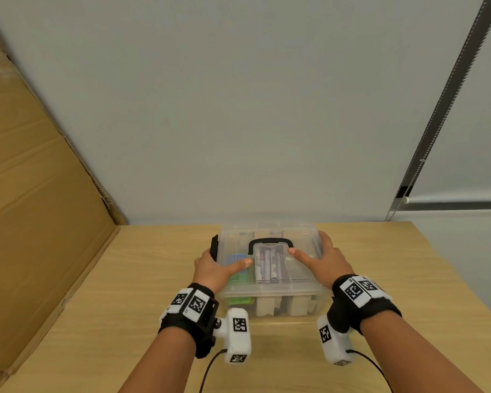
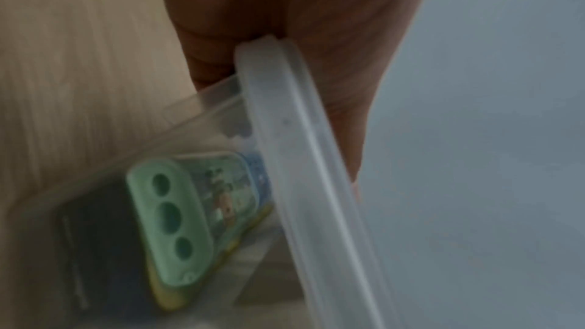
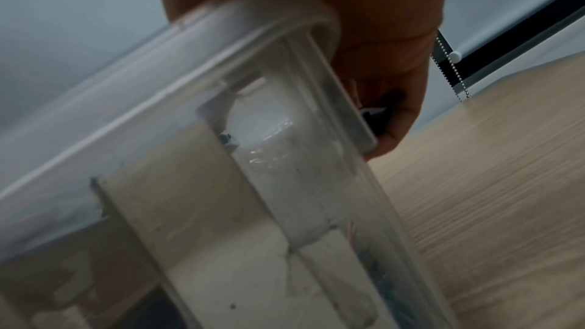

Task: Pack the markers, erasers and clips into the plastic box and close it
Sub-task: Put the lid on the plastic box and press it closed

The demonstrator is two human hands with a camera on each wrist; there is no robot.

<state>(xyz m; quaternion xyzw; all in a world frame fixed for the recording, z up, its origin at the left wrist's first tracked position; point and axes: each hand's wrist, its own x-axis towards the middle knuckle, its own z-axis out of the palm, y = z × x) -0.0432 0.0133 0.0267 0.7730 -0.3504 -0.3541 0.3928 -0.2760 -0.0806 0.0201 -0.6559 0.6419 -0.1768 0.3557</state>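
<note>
A light wooden table (image 1: 380, 279) fills the lower half of the head view, with a large sheet of cardboard (image 1: 34, 194) leaning along the left edge of the frame. At the centre sits the clear plastic box (image 1: 270, 296), its long axis running left to right across the picture, squarely ahead of both wrists. Its lid (image 1: 267, 236) is on top, black carry handle (image 1: 270, 243) lying flat.

The left hand (image 1: 214, 266) clasps the left end, thumb stretched over the lid and fingers wrapped round the black side latch (image 1: 214, 248), which looks swung outward, not yet snapped. The right hand (image 1: 322, 260) mirrors it on the right end, thumb on the lid; in the right wrist view its fingers curl under the rim onto a dark piece that is likely the other latch.

Through the lid show markers (image 1: 267, 265) in the middle and a green eraser (image 2: 177, 219) at lower left. Packing looks done; latching both ends appears to remain, each hand equally near its own.
</note>
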